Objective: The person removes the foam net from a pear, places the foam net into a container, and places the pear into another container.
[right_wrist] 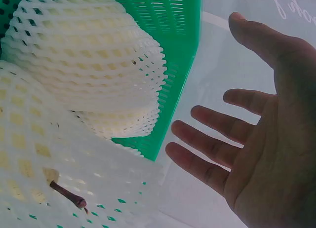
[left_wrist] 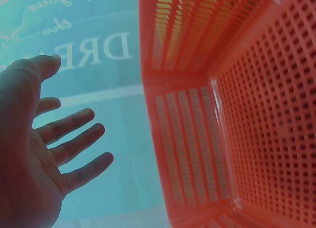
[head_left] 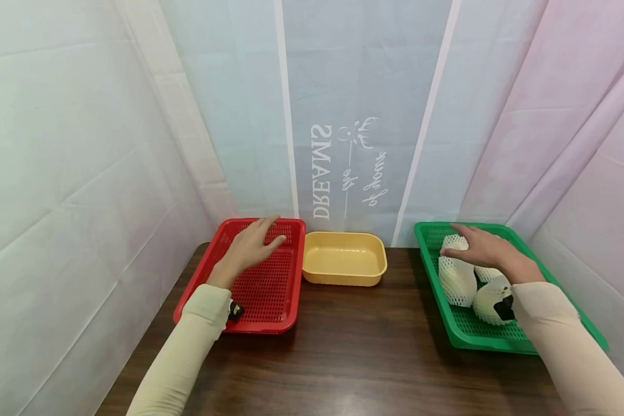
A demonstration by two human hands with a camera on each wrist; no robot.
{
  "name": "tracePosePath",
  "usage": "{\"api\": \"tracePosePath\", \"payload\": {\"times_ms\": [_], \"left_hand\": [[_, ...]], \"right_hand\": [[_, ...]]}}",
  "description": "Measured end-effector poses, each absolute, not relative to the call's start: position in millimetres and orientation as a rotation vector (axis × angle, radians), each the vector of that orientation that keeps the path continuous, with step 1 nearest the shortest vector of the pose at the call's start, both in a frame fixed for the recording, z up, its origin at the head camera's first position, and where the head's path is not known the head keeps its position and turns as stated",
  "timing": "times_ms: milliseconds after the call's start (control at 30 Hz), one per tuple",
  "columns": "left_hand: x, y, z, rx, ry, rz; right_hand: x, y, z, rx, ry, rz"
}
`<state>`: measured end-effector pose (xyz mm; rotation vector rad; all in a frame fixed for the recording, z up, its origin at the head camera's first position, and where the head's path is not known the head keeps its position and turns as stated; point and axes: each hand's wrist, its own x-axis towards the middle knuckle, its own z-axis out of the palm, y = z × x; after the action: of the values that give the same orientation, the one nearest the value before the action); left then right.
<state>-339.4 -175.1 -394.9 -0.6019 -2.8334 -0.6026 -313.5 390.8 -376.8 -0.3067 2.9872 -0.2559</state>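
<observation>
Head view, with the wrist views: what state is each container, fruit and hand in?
Red perforated plastic basket: upright, uncovered.
Yellow rounded-rectangular tray: upright, uncovered.
Green perforated plastic basket: upright, uncovered.
White-foam-netted pale fruits: wrapped, lying in the green basket; one stem pokes out.
Left hand: fingers apart, holding nothing.
Right hand: fingers apart, holding nothing.

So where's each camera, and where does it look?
Head: on the head, looking forward and down at red basket and green basket; left hand, right hand and sleeves show.
Left wrist: worn there, facing red basket; left hand shows.
Right wrist: worn there, facing wrapped fruit in green basket; right hand shows.
Head and left wrist share the red basket.
</observation>
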Motion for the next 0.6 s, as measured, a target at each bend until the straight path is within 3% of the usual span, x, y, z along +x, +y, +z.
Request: {"api": "tracePosePath", "payload": {"times_ms": [600], "left_hand": [[-328.2, -106.9, -393.4, -0.713, -2.749, -0.748]], "right_hand": [[-301.7, 392.1, -383.8, -0.375, 2.949, -0.292]]}}
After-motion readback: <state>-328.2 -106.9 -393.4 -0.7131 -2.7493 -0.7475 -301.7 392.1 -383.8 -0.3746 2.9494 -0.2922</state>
